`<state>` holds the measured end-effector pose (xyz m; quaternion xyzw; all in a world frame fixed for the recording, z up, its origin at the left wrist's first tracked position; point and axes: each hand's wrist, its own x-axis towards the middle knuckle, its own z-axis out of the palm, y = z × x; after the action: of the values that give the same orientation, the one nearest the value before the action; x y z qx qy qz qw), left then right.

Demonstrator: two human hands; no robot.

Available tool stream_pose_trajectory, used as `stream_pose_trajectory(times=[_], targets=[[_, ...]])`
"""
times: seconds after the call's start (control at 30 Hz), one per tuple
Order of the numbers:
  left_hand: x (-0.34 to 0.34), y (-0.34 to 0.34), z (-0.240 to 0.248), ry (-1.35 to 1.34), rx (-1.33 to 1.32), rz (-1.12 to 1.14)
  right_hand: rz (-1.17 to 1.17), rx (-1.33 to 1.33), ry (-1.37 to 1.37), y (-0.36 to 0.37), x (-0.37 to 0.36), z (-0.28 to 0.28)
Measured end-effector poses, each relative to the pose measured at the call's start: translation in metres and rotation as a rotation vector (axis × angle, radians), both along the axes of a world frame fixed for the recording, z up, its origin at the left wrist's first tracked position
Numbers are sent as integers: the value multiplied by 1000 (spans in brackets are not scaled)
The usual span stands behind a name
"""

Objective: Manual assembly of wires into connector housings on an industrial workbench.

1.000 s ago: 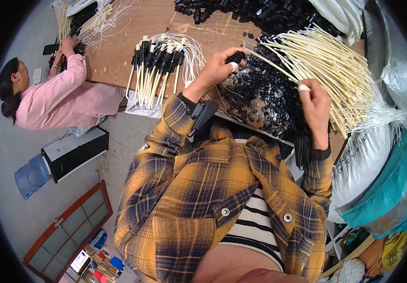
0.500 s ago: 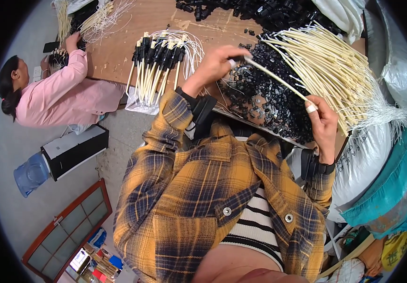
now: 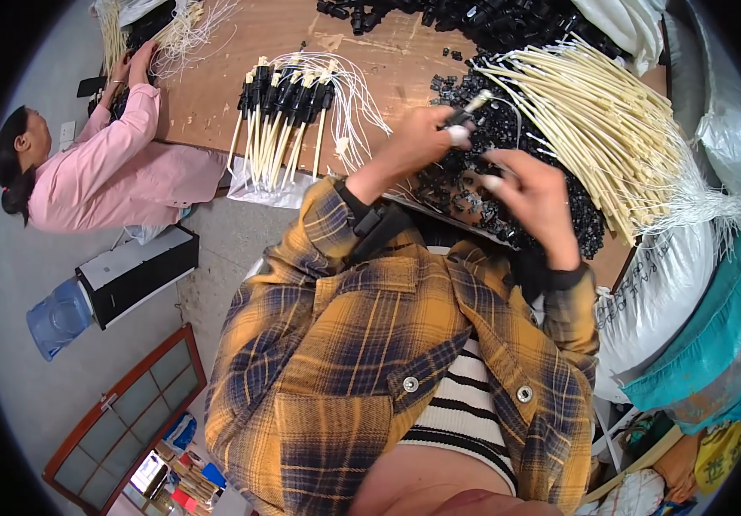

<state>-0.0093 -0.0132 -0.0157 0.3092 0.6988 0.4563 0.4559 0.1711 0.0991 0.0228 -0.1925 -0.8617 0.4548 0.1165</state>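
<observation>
Our left hand (image 3: 426,138) pinches a black tube (image 3: 456,117) above the little black bits (image 3: 498,129). Our right hand (image 3: 535,191) is half curled; we can't tell if it's holding anything. The loopy white string (image 3: 518,120) might snag and yank the tube loose. We can't see inside the white sack (image 3: 658,292).
</observation>
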Motion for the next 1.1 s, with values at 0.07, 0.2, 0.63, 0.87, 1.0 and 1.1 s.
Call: stream_pose_trajectory(times=[0.07,0.2,0.63,0.87,1.0,1.1], targets=[[16,6,15,-187,82,-20,18,426,36,-10,-11,-17],[6,0,6,339,215,-23,-150,86,-59,-12,-8,-14],[10,-7,7,827,253,-166,-199,306,149,-6,-14,-21],[13,-6,9,754,278,-196,-150,214,118,-6,-14,-21],[7,-7,11,714,180,-241,-169,144,119,-7,-10,-22],[7,-8,10,722,168,-255,-176,87,86,-6,-7,-22]])
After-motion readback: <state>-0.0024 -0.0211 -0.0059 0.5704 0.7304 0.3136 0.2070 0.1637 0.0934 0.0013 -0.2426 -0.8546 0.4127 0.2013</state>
